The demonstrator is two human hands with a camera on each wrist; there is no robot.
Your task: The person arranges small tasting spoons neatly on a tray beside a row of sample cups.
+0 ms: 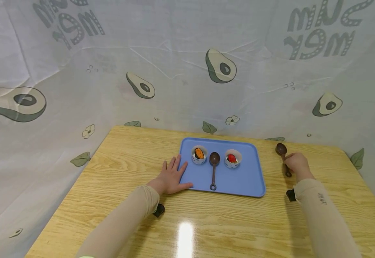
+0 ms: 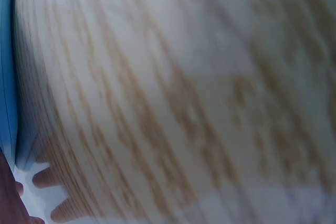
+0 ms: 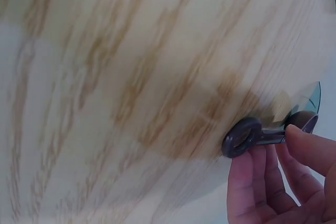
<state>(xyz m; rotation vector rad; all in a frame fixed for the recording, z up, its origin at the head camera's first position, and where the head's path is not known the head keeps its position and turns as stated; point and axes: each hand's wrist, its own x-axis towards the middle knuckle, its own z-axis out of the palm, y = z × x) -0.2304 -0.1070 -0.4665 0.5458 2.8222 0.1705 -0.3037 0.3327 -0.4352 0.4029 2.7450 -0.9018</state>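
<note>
Head: one brown spoon (image 1: 214,159) between two patterned cups (image 1: 198,161) on one blue rectangular tray (image 1: 245,182); second spoon (image 1: 281,149), round-bowled, right of tray, pinched by right hand (image 1: 298,165). Left hand (image 1: 170,178) splayed wide at tray's left edge. Left wrist: tray rim, streaky wood-grain tabletop (image 2: 184,103). Right wrist: second spoon's handle between thumb and fingers, ring end jutting.

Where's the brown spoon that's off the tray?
In the head view, the off-tray spoon is held in the right hand, to the right of the blue tray, over the right part of the wooden table.
</note>
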